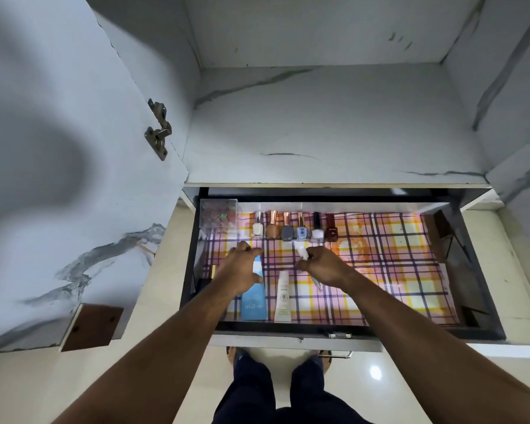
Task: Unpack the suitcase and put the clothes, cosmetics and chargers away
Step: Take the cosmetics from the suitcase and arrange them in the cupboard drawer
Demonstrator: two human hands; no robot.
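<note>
Cosmetics tube (302, 251) pinched by right hand (325, 266); nail polishes (294, 230) just behind.

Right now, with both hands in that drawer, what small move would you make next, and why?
Probably set the small white item pinched in the right hand down beside the white tube: the nail polish row looks full, and bare checked liner lies right there.

A home, most likely a bedroom or dressing area: a marble-patterned wardrobe (318, 117) stands open above a pulled-out drawer (334, 332). Just beyond the hands, nail polish bottles (294, 228) line the drawer's back over a checked liner (395, 270), with cosmetic tubes (283, 296) below the hands.
</note>
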